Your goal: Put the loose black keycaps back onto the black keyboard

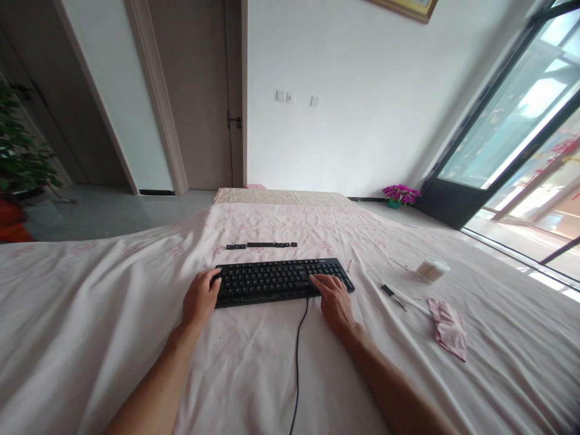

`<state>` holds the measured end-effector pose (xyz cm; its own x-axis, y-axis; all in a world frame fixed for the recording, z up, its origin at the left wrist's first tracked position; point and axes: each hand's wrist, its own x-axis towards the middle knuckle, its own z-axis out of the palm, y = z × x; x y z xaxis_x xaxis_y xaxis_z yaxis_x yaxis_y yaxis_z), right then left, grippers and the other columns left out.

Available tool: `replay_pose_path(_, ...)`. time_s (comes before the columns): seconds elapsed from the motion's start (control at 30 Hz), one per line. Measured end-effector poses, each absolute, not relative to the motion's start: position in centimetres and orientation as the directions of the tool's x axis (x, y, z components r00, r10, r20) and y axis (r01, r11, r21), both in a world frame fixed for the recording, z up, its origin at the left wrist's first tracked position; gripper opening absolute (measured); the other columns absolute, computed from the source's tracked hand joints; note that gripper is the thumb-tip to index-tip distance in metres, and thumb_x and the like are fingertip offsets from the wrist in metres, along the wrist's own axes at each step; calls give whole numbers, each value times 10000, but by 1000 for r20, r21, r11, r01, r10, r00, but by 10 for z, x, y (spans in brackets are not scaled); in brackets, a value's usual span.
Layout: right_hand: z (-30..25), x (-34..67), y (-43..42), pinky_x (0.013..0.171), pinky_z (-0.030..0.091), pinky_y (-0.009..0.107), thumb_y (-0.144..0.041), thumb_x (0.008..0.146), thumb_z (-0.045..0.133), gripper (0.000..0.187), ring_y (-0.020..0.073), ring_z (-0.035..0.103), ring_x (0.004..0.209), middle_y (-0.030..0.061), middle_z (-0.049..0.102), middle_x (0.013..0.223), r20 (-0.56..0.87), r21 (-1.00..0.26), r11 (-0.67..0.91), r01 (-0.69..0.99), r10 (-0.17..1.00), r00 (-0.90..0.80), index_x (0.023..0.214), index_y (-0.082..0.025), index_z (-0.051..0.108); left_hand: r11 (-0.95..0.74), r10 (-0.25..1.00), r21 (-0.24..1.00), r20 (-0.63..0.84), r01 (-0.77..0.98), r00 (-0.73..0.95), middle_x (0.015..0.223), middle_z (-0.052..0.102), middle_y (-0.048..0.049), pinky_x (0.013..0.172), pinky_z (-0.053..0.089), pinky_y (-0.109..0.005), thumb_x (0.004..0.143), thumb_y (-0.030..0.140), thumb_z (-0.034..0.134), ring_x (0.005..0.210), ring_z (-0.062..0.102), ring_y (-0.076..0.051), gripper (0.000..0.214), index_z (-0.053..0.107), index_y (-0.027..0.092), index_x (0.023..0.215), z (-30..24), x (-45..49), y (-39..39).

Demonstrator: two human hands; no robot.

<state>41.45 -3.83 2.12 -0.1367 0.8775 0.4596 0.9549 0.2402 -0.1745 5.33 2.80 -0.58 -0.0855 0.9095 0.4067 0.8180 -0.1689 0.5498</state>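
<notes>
A black keyboard (278,280) lies on a bed covered by a pale pink flowered sheet (90,314). Its black cable (298,356) runs toward me. My left hand (200,297) grips the keyboard's left end, thumb on top and fingers curled under the edge. My right hand (334,299) rests on the right part of the keyboard, fingers laid flat over the keys. A row of loose black keycaps (261,245) lies on the sheet just beyond the keyboard.
To the right lie a small white round container (432,269), a thin tool with a dark tip (399,296) and a folded pink cloth (448,329). Beyond are a door (199,96), potted pink flowers (401,195), a large window (521,139) and a green plant (20,151).
</notes>
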Motion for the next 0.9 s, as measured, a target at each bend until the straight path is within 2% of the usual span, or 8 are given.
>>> replay_pose_path(0.1,16,421,-34,918,364,341,-61,847,386,498,205,483,1063,48,609,1180,536,-240,178,954,844,-23,1263,-251,583,-307,852,355,516,883,89,1393,481,-77,1101,318,-381,902,309,412,1318,394,-241,371,595,215,1210,-2,67,20)
replay_pose_path(0.17,14,423,-32,915,371,341,-70,845,396,476,207,488,1052,49,622,1151,543,-263,148,953,839,20,1234,-246,607,-394,836,250,498,885,231,1429,450,-82,1129,254,-439,899,361,441,1365,322,-273,413,564,216,1266,0,76,14)
replay_pose_path(0.23,15,424,-31,908,376,338,-76,837,417,461,210,492,1045,54,629,1136,531,-267,131,955,846,33,1215,-242,623,-446,832,198,451,873,323,1453,426,-73,1132,231,-467,902,405,442,1366,326,-274,475,491,239,1343,1,83,9)
replay_pose_path(0.33,16,423,-31,897,380,336,-87,837,429,444,214,496,1040,55,635,1128,515,-265,115,957,856,40,1197,-243,637,-466,833,160,412,870,370,1482,382,-77,1127,232,-477,910,450,411,1377,309,-275,527,429,242,1394,-1,85,6)
replay_pose_path(0.6,12,425,-32,871,382,333,-96,828,438,424,211,510,1015,51,647,1108,510,-256,91,962,859,54,1153,-243,666,-426,850,107,388,898,357,1492,348,-132,1120,221,-482,900,533,364,1387,278,-305,623,410,171,1406,-3,91,1)
replay_pose_path(0.73,9,425,-32,868,382,334,-98,824,445,416,214,519,1007,56,654,1092,536,-251,83,964,842,67,1140,-244,672,-363,852,87,435,928,293,1488,340,-173,1121,182,-510,861,570,414,1385,260,-352,704,393,133,1412,-3,112,-13)
replay_pose_path(0.9,8,426,-33,882,374,332,-129,845,445,384,217,517,1020,55,658,1087,539,-245,58,968,838,86,1137,-232,673,-441,816,56,441,896,374,1501,315,-168,1120,132,-556,835,505,505,1394,231,-357,692,375,165,1424,-5,126,-37)
